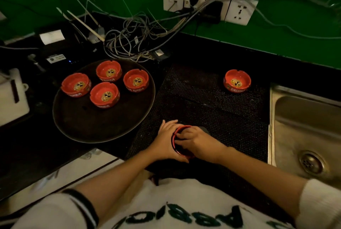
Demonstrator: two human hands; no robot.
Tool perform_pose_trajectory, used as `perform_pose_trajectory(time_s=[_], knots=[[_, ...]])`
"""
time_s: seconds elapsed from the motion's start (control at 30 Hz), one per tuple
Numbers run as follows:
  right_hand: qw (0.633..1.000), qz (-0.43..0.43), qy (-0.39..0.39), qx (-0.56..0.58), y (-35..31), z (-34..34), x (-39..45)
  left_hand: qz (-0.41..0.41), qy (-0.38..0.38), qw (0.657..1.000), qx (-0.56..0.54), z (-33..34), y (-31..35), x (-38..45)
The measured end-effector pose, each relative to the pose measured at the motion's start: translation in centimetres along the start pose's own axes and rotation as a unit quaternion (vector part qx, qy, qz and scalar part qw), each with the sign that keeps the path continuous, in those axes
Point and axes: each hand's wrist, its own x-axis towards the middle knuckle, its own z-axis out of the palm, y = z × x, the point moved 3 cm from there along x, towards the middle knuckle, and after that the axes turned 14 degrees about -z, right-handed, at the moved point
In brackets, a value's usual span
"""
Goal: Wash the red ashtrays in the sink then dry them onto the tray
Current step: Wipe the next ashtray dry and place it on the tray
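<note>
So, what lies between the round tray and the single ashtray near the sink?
In the head view, only bare black dotted mat lies between the tray and that ashtray.

counter point(212, 51) | tray point(88, 125), mat point(212, 103), cables point(129, 42)

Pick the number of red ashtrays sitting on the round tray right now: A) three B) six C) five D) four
D: four ashtrays sit grouped on the far part of the tray; a fifth ashtray stands on the dark mat near the sink, and a sixth is held in both hands.
</note>
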Motion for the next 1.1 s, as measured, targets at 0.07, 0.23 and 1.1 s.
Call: perform_pose_trajectory(time_s=[0.07,0.23,1.1], knots=[[0.998,-0.041,-0.008,0.052,0.1,-0.7,-0.5,0.04,-0.086,0.994,0.056,-1.1,0.7,0.7],[0.995,0.062,0.067,0.032,-1.1,0.1,-1.7,0.017,-0.085,0.993,0.074,-0.1,0.7,0.2],[0.978,0.087,0.042,0.183,-1.0,-0.8,-1.6,-0.057,0.073,0.996,-0.018,3.0,1.0,-3.2]])
